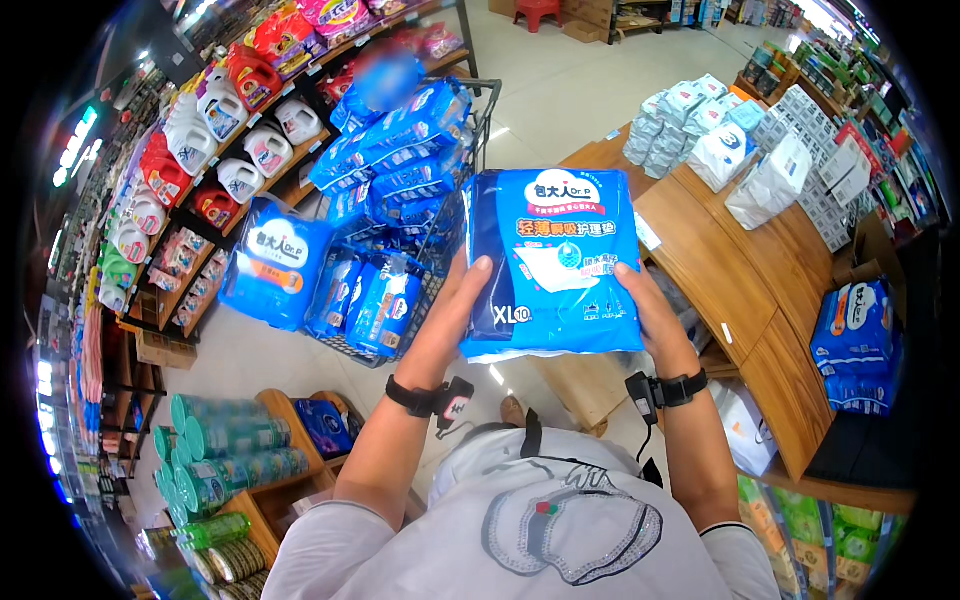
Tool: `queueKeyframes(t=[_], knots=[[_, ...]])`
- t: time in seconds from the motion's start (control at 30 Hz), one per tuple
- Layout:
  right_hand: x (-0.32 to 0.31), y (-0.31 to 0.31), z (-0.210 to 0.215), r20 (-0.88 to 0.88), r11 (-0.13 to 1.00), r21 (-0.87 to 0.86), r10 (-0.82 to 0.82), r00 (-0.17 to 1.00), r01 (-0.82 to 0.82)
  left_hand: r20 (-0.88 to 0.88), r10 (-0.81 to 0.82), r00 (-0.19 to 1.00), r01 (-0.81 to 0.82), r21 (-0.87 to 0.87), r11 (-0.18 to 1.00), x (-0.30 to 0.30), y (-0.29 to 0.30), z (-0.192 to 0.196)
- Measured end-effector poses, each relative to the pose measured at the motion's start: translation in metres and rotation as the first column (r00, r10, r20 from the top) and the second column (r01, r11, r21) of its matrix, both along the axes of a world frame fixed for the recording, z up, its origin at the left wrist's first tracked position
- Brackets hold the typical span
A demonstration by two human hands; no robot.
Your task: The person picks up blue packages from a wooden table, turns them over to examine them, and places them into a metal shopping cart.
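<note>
A blue plastic pack of disposable underpads (552, 265) is held up in front of me, its printed face toward me. My left hand (462, 300) grips its left edge, thumb on the front. On the opposite edge my right hand (650, 305) clasps it the same way; the fingers of both hands are hidden behind the pack. Beyond my left arm stands a dark wire shopping cart (425, 300) heaped with similar blue packs (415, 130). One more blue pack (275, 262) shows at the cart's left side.
Shelves of detergent jugs (195, 145) line the left. A curved wooden counter (745, 290) runs along the right, bearing white packages (725, 150) and, farther along, blue packs (855, 340). Green canisters (235, 450) are stacked at lower left. Tiled floor (555, 80) stretches ahead.
</note>
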State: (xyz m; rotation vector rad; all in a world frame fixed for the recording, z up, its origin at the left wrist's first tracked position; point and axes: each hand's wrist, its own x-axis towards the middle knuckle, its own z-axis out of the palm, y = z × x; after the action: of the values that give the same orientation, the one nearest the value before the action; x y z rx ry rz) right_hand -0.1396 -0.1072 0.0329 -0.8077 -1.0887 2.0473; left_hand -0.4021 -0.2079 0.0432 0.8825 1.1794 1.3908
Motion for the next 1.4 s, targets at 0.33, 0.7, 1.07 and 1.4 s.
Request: queueKeyframes(t=[0.33,0.7,1.07,1.4], knots=[[0.056,0.005,0.015,-0.091,0.999,0.025,-0.025,0.996,0.027,0.021,-0.088,0.996,0.088,0.025,0.996,0.044,0.006,0.02],[0.088,-0.002,0.059,0.022,0.939,0.337,-0.073,0.997,0.062,0.133,-0.136,0.982,0.146,-0.063,0.987,0.065,0.016,-0.001],[0.049,-0.046,0.115,0.145,0.664,0.722,0.131,0.981,-0.195,0.688,-0.382,0.617,0.165,0.361,0.918,0.081,0.016,0.009],[0.03,-0.043,0.117,0.152,0.569,0.815,-0.031,0.988,-0.108,0.733,-0.184,0.654,0.019,0.227,0.974,0.066,0.001,-0.006]])
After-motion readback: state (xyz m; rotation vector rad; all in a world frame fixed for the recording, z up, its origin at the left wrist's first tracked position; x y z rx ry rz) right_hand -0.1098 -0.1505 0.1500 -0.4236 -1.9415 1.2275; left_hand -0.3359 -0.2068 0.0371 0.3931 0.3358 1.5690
